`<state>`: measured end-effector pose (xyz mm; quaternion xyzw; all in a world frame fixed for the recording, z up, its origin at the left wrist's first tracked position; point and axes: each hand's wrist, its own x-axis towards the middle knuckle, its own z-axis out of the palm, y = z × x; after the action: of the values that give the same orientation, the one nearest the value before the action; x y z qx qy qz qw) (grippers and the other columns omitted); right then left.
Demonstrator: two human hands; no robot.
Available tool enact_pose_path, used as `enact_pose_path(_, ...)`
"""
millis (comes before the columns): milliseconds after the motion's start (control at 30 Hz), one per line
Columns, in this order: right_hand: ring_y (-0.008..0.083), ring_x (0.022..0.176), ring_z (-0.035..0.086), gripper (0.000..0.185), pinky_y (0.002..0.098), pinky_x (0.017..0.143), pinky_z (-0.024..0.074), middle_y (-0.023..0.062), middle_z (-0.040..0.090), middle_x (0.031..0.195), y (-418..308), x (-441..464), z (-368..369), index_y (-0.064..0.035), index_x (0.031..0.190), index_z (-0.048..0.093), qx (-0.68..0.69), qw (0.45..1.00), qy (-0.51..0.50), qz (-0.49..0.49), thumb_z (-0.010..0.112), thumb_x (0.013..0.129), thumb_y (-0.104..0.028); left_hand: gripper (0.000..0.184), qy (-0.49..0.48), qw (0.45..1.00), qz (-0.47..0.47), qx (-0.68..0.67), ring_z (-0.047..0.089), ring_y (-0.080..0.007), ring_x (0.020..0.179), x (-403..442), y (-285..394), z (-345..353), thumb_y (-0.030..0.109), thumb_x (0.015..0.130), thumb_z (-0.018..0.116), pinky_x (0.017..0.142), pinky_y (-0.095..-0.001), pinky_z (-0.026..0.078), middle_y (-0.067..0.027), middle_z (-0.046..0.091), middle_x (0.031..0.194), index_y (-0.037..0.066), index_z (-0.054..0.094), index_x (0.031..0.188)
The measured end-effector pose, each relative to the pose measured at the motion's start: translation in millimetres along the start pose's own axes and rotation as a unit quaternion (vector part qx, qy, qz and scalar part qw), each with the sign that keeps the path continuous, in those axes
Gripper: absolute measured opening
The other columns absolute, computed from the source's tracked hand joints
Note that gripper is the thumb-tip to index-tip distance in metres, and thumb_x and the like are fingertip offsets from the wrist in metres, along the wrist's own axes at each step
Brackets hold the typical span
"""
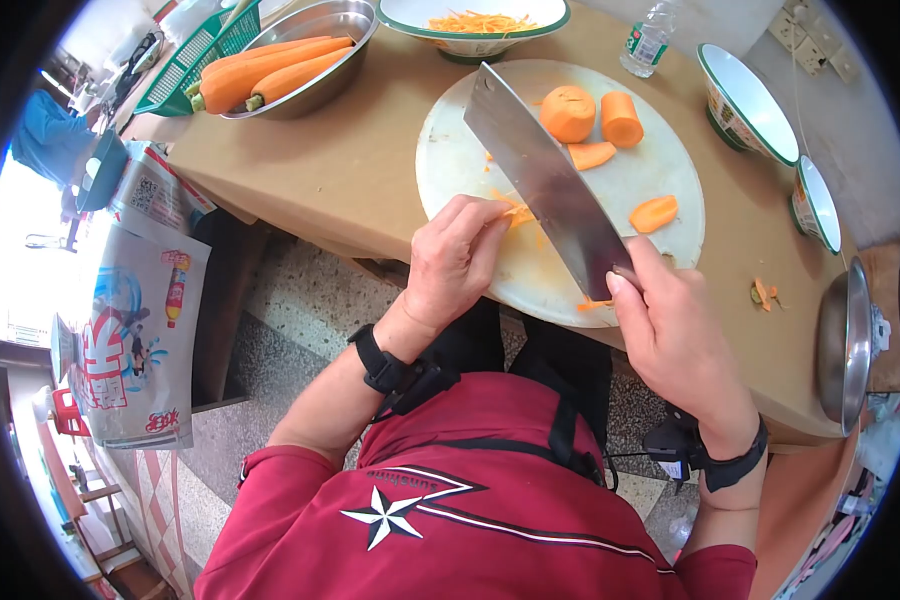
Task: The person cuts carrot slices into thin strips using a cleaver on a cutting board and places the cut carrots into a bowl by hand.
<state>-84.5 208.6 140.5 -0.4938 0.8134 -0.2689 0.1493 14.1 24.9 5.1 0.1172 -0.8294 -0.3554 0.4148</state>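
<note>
My left grip [457, 255] pinches carrot shreds [519, 214] over the left of the board [448, 150]; my right grip [678, 328] clasps the knife [540, 165], carrot chunks [569, 114] lying beyond, far side.

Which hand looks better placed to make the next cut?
Probably the right hand: it grips the cleaver over the cutting board. The left hand holds no knife and seems to pinch carrot shreds beside the cleaver.

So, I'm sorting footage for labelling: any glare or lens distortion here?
Head view: strong wide-lens bending, corners black; head view, left edge: washed out to white; head view, middle: the knife and cutting board look fairly sharp.
</note>
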Motion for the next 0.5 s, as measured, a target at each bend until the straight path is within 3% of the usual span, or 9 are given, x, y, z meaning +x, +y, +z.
enact_pose_path(500, 0.0428, 0.061, 0.062, 0.012, 0.0512, 0.056, 0.0477, 0.0234, 0.059, 0.061, -1.7, -1.2, 6.3, 0.0024, 0.098, 0.047, -0.066, 0.997, 0.0, -0.049, 0.053, 0.095, -0.007, 0.009, 0.001, 1.0, -0.008, -0.006, 0.069, -0.0196, 0.077, -0.5, -1.8, 0.9, -0.002, 0.087, 0.069, 0.071, -0.0277, 0.054, -0.0109, 0.067, 0.087, -0.001, 0.066, 0.095)
